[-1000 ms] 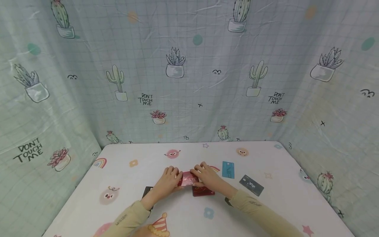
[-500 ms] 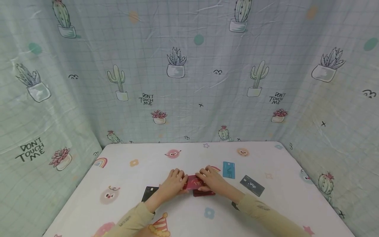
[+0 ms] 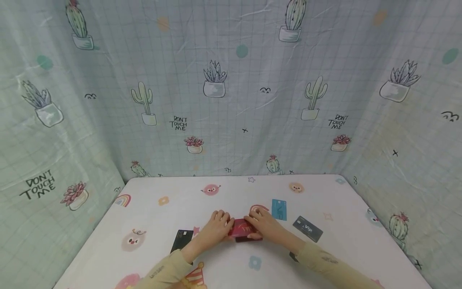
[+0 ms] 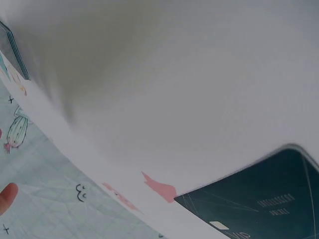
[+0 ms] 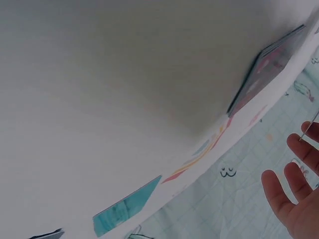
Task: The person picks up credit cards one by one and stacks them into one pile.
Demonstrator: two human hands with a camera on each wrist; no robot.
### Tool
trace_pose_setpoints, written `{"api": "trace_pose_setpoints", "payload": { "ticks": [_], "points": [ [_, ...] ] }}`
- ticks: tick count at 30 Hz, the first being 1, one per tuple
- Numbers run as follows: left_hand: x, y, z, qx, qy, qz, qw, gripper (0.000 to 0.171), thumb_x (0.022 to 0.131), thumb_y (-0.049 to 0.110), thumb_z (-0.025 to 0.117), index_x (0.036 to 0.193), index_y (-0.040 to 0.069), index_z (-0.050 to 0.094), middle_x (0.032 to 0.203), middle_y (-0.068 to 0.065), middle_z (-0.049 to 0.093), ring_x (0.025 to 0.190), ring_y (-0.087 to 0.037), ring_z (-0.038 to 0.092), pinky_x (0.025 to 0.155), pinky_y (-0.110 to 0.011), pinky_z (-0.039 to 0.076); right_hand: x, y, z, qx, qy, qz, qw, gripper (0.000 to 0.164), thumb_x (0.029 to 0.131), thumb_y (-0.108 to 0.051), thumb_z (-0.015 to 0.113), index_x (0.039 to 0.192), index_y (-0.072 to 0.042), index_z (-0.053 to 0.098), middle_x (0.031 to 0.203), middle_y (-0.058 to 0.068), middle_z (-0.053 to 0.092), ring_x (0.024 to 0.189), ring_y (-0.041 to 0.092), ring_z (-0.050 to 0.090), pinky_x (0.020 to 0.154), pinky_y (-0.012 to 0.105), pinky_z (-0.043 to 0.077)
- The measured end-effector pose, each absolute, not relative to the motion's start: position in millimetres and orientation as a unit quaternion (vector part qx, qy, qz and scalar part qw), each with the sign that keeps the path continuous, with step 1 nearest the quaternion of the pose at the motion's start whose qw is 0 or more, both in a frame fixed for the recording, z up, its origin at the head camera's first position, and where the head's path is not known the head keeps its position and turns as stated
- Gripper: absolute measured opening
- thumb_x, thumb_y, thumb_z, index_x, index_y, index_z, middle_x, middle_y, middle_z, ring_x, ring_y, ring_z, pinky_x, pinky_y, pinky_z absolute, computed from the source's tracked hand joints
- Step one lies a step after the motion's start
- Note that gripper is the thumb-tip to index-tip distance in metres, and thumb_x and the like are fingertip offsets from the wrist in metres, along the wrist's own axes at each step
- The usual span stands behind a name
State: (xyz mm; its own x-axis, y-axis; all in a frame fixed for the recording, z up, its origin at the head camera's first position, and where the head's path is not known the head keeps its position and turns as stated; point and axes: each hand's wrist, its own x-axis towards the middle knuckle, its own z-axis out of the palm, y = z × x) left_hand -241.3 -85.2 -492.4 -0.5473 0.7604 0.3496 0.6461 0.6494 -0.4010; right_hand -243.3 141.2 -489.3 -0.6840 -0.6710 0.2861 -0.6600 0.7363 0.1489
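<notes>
Between my two hands is a red VIP card (image 3: 241, 228). My left hand (image 3: 215, 228) pinches its left end and my right hand (image 3: 265, 226) its right end. The red card overlaps a dark red card (image 3: 243, 239) in the head view, so only the near edge of that one shows. In the right wrist view the lower one appears as a stack of cards (image 5: 264, 69) on the table, with my right fingers (image 5: 279, 196) off to the side at a thin card edge. The left wrist view catches only a fingertip (image 4: 7, 196) at its border.
A black card (image 3: 181, 239) lies left of my left forearm. To the right are a blue VIP card (image 3: 279, 209) and a dark grey VIP card (image 3: 307, 228). Part of another dark card (image 3: 293, 257) shows beside my right sleeve. A cactus-print curtain (image 3: 231, 120) surrounds the white table (image 3: 144, 208).
Both hands have shifted right and slightly nearer with the red card, which now covers most of the dark red card. More of the black card on the left is uncovered.
</notes>
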Motion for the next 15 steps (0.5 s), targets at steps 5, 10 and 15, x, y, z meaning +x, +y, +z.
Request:
{"api": "trace_pose_setpoints", "payload": {
  "ticks": [5,10,15],
  "points": [
    [-240,-82,-496,-0.405,-0.871,0.111,0.253,0.062,0.072,0.061,0.055,0.112,0.014,0.056,0.097,-0.001,0.051,0.091,-0.018,0.042,0.083,-0.035,0.038,-241,147,-493,0.369,-0.915,-0.006,0.164,0.058,0.076,-0.055,0.057,0.119,-0.017,0.054,0.11,0.0,0.056,0.102,0.019,0.045,0.087,0.035,0.044],
    [-241,-79,-498,-0.406,-0.875,0.108,0.24,0.064,0.072,0.061,0.052,0.115,0.014,0.054,0.1,-0.001,0.051,0.094,-0.018,0.042,0.084,-0.034,0.037,-242,152,-496,0.366,-0.918,0.007,0.154,0.059,0.077,-0.056,0.056,0.12,-0.017,0.053,0.112,0.0,0.056,0.105,0.019,0.045,0.089,0.037,0.044],
    [-244,-78,-498,-0.415,-0.868,0.102,0.253,0.064,0.071,0.061,0.054,0.115,0.014,0.056,0.1,-0.001,0.052,0.093,-0.018,0.043,0.083,-0.034,0.037,-242,156,-497,0.36,-0.923,0.017,0.134,0.06,0.078,-0.054,0.057,0.124,-0.017,0.05,0.115,0.0,0.055,0.11,0.021,0.044,0.093,0.039,0.041]
  ]
}}
